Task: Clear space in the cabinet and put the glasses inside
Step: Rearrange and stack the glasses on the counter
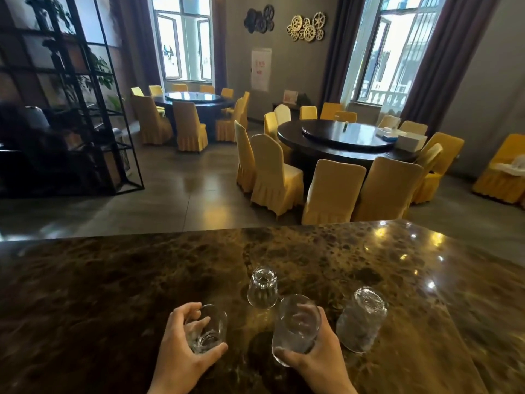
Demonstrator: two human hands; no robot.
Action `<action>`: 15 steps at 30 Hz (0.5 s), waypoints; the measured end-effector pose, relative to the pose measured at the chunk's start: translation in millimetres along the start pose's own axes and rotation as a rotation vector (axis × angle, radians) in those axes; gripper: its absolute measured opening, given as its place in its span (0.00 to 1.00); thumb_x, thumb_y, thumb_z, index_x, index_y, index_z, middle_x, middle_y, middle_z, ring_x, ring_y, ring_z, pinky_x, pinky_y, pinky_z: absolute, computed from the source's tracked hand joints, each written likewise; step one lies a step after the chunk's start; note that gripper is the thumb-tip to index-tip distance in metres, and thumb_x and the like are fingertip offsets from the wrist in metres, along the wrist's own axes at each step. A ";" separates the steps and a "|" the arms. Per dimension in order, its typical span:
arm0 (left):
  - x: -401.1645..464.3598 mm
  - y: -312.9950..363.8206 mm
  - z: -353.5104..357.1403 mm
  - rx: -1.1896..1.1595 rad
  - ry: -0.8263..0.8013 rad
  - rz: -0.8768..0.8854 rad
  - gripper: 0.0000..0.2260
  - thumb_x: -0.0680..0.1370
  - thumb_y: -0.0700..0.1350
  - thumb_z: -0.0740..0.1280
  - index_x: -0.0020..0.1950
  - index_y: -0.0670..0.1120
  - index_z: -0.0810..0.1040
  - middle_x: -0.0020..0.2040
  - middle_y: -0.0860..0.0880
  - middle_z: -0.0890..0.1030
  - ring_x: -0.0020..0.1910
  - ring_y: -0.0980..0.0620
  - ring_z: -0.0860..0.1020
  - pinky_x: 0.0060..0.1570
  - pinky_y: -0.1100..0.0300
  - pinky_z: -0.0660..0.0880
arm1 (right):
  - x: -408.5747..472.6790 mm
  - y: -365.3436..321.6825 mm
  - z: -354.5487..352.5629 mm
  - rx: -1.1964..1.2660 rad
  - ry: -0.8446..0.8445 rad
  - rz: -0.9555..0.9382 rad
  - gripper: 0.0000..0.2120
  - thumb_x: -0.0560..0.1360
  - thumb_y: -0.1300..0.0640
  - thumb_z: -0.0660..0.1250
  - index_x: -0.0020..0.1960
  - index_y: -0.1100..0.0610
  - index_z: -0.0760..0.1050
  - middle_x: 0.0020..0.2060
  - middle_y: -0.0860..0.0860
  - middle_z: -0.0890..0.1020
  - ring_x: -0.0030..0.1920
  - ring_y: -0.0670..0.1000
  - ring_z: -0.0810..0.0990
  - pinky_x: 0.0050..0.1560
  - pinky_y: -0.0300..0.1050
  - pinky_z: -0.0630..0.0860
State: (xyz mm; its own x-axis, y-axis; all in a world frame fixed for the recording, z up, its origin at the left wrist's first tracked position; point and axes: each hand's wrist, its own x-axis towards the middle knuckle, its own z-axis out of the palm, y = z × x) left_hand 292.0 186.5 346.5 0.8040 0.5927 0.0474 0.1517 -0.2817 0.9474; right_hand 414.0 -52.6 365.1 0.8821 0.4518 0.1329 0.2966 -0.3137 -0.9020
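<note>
On the glossy brown marble counter (113, 294), four clear smooth tumblers — left hand (181, 348) wraps one glass (208, 328), right hand (318, 354) grips a second glass (295, 325). Two more sit upside down, one behind (262, 288), one to the right (361, 319). Beyond: round dark tables (341, 140) and yellow-skirted chairs (272, 174) — can't spot the cabinet.

four clear glasses (262, 291) on marble counter, two apparently upside down
</note>
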 end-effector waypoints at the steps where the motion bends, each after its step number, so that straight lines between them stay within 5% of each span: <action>1: -2.4 -0.4 1.5 0.008 -0.004 -0.011 0.41 0.55 0.42 0.87 0.61 0.57 0.72 0.62 0.48 0.75 0.57 0.51 0.82 0.60 0.53 0.78 | 0.1 2.7 0.1 -0.001 0.000 0.010 0.39 0.51 0.49 0.86 0.56 0.33 0.71 0.52 0.36 0.82 0.54 0.40 0.82 0.49 0.31 0.76; 7: -10.0 12.2 7.1 0.108 -0.045 -0.016 0.42 0.54 0.46 0.87 0.61 0.56 0.69 0.62 0.53 0.72 0.61 0.53 0.79 0.62 0.57 0.74 | 1.2 0.7 -2.6 -0.019 -0.034 0.033 0.41 0.51 0.48 0.87 0.59 0.34 0.71 0.53 0.39 0.83 0.56 0.42 0.82 0.54 0.39 0.80; 10: -12.3 26.1 1.7 0.247 -0.114 -0.037 0.47 0.54 0.64 0.83 0.66 0.58 0.64 0.64 0.57 0.68 0.62 0.58 0.74 0.63 0.56 0.72 | -1.3 -9.4 -15.0 -0.048 -0.134 0.091 0.55 0.51 0.44 0.87 0.72 0.39 0.64 0.63 0.39 0.77 0.65 0.42 0.76 0.67 0.47 0.75; 12: -4.8 39.6 -5.7 0.365 -0.091 0.069 0.46 0.58 0.74 0.74 0.71 0.60 0.61 0.65 0.60 0.66 0.63 0.60 0.70 0.61 0.53 0.73 | -4.1 -13.7 -36.6 -0.190 -0.131 0.088 0.56 0.53 0.48 0.87 0.74 0.36 0.61 0.66 0.36 0.72 0.66 0.42 0.74 0.68 0.48 0.73; 15: 31.6 74.8 -4.0 0.493 0.005 0.317 0.34 0.68 0.67 0.73 0.70 0.63 0.65 0.65 0.62 0.67 0.62 0.59 0.71 0.57 0.52 0.75 | 3.6 -27.9 -83.7 -0.642 -0.024 -0.228 0.46 0.58 0.54 0.83 0.68 0.30 0.65 0.60 0.32 0.72 0.57 0.41 0.79 0.57 0.41 0.79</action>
State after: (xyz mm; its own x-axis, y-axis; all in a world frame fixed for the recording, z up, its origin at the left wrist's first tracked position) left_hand 326.5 187.1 420.2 0.8512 0.4254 0.3074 0.1545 -0.7628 0.6279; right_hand 439.5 -112.1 425.1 0.7658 0.5814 0.2748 0.6388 -0.6387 -0.4289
